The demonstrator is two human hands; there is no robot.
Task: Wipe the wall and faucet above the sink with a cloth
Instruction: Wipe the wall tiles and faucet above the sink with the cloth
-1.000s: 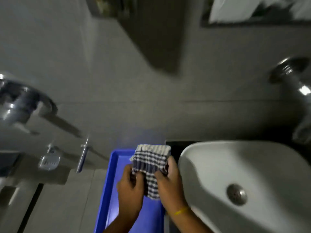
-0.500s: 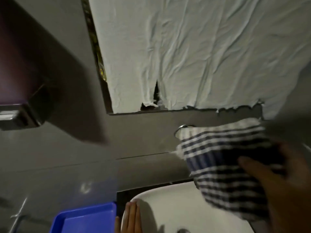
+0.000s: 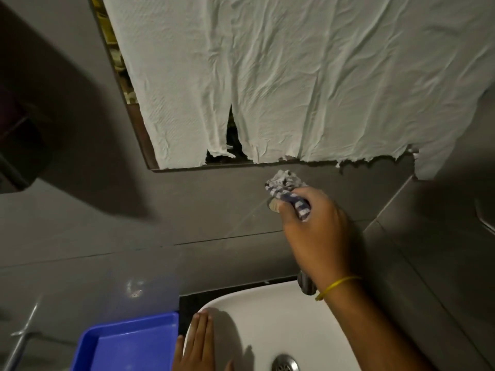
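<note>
Right hand: the right hand [image 3: 317, 226] is raised to the grey wall [image 3: 203, 207] above the sink, its fingers [image 3: 288, 210] clenched around the bunched cloth.
Cloth: the blue-and-white checked cloth [image 3: 285, 187] is wadded into a ball, pressed to the wall just below the paper's torn lower edge; most of it is buried in the fist, so only 1 tuft and a strip show.
Left hand: the left hand [image 3: 197, 344] lies flat with fingers released and together on the sink's left rim; its wrist is cut off by the bottom of the view.
Sink: the white sink [image 3: 267, 311] is cut off at the bottom, with half its drain [image 3: 285, 364] showing.
Faucet: only a short metal stub [image 3: 306, 286] shows behind the right wrist; the rest is hidden by the arm.
Wristband: a thin yellow band [image 3: 336, 286] circles the right wrist.
Paper: crumpled white paper [image 3: 308, 76] covers a framed panel; whether it is a mirror I cannot tell.
Tray: a blue tray [image 3: 128, 344] sits left of the sink, partly out of view.
Left edge: dark blurred shapes, unreadable.
</note>
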